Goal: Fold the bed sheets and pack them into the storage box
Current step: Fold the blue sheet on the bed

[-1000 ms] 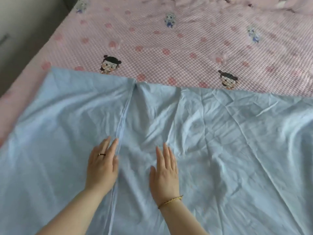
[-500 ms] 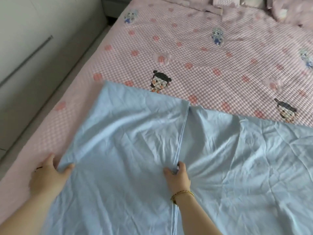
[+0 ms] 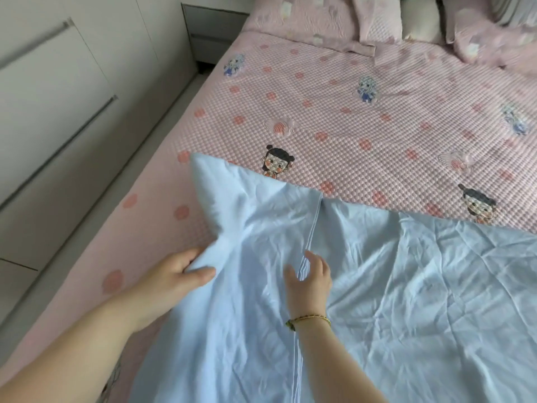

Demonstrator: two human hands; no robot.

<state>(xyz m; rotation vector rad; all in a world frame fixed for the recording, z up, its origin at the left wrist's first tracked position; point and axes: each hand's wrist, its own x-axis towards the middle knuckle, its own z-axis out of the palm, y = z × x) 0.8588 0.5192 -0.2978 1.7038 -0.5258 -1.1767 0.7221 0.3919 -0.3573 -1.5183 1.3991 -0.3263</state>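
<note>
The blue sheet (image 3: pixel 377 286) lies spread over the lower half of the frame, on top of the pink bed cover (image 3: pixel 348 126). I see no storage box anywhere. My left hand (image 3: pixel 174 274), at lower left, grips the sheet's left edge with the thumb on top and the cloth bunched into a raised ridge. My right hand (image 3: pixel 309 282), at lower centre, sits over the hemmed edge (image 3: pixel 311 228) with its fingers loosely spread. I can't tell whether it pinches the hem or only rests on it.

The risk I see is a crooked fold. The left grip takes the edge at one spot only, so the far corner near the cartoon print may lag and drag as I carry the flap over. That would leave the edges misaligned. If the right hand is not really anchoring the hem, the whole sheet may slide toward the pull. The creases on the right side would then be trapped under the new layer, making a lumpy bundle that I judge would pack badly.

Half a second ago the left edge lay flat and my left hand was only reaching it; now the edge is lifted and gathered. The right hand was closed tight on the hem then and looks looser now. The view has also tilted up, bringing the pillows (image 3: pixel 421 21) into the upper right.
</note>
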